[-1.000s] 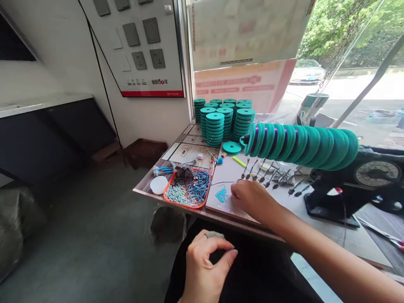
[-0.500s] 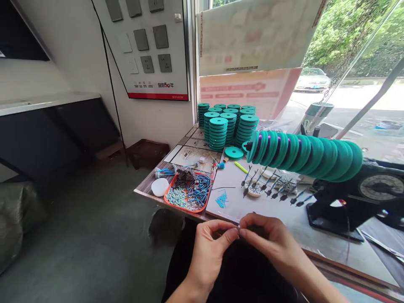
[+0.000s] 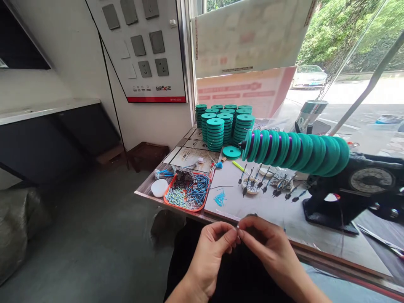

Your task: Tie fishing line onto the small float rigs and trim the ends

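Observation:
My left hand (image 3: 213,254) and my right hand (image 3: 269,244) meet at the fingertips over my lap, just off the table's front edge. Both are closed in a pinch. A tiny pale bit shows where the fingertips touch, too small to name. Beyond the left hand, several short blue pieces (image 3: 220,198) lie on the board. An orange tray (image 3: 170,205) at left holds blue ribbed pieces, pale green pieces and small shiny bits. A round dish (image 3: 251,187) of small pale beads sits past the right hand.
A black machine (image 3: 331,210) carries a row of green discs (image 3: 293,152) across the right side. Stacks of green spools (image 3: 215,132) stand by the window. Dark-tipped pieces hang beneath the discs. Scissors (image 3: 378,240) lie far right, a white cup (image 3: 159,187) at left.
The view has shifted slightly, so the machine and discs appear further left. Both hands stay pinched together, with the left hand's fingers curled a little more.

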{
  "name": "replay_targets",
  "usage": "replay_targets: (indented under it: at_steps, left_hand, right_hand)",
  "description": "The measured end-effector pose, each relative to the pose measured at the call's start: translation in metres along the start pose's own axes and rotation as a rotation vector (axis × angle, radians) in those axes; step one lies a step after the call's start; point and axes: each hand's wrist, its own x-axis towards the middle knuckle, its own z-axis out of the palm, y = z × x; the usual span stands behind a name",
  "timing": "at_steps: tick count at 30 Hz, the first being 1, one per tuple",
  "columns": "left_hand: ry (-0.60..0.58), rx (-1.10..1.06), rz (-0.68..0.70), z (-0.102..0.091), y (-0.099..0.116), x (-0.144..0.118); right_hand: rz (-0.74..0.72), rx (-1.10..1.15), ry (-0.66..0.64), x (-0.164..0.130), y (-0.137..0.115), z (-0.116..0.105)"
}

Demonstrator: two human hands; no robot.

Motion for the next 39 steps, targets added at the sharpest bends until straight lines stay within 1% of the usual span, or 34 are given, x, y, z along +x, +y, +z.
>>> replay_targets:
  at_steps: [2, 6, 10, 12, 15, 16, 18, 21, 23, 25, 27, 30, 32, 35, 39]
  left_hand:
    - [-0.007, -0.004, 0.012, 0.002, 0.001, 0.001]
    - [0.016, -0.040, 0.049, 0.004, -0.002, 0.003]
    - [0.010, -0.020, 0.121, -0.001, -0.006, 0.003]
    - [0.025, 0.053, 0.170, -0.006, -0.007, 0.001]
    - [0.045, 0.233, 0.245, -0.015, -0.007, -0.005]
    - [0.036, 0.292, 0.264, -0.017, -0.007, -0.007]
    - [0.008, 0.383, 0.297, -0.020, -0.009, -0.012]
    - [-0.018, 0.456, 0.338, -0.021, -0.013, -0.016]
    - [-0.021, 0.491, 0.375, -0.021, -0.015, -0.016]
    - [-0.008, 0.533, 0.440, -0.020, -0.016, -0.016]
    - [0.013, 0.593, 0.533, -0.019, -0.016, -0.016]
    - [0.029, 0.706, 0.676, -0.017, -0.013, -0.018]
    - [0.035, 0.776, 0.745, -0.016, -0.011, -0.020]
    - [0.054, 0.842, 0.804, -0.014, -0.010, -0.021]
    - [0.060, 0.872, 0.831, -0.013, -0.010, -0.022]
  right_hand:
    - [0.019, 0.007, -0.008, 0.003, 0.001, -0.001]
    - [0.034, 0.006, -0.011, 0.005, 0.000, -0.001]
    - [0.022, -0.011, -0.005, 0.003, -0.002, -0.005]
    - [0.001, -0.063, 0.040, 0.001, -0.002, -0.011]
    - [-0.046, -0.141, 0.147, -0.003, -0.003, -0.017]
    - [-0.057, -0.137, 0.151, -0.005, -0.003, -0.018]
    - [-0.072, -0.106, 0.079, -0.009, -0.005, -0.016]
    - [-0.081, -0.088, -0.049, -0.014, -0.005, -0.011]
    - [-0.080, -0.093, -0.066, -0.016, -0.006, -0.009]
    - [-0.070, -0.084, -0.057, -0.018, -0.006, -0.009]
    - [-0.048, -0.055, -0.007, -0.022, -0.007, -0.008]
    - [0.007, 0.045, 0.131, -0.030, -0.008, -0.003]
    - [0.026, 0.102, 0.190, -0.036, -0.008, 0.002]
    - [0.024, 0.127, 0.216, -0.040, -0.009, 0.008]
    - [0.022, 0.132, 0.220, -0.041, -0.008, 0.009]
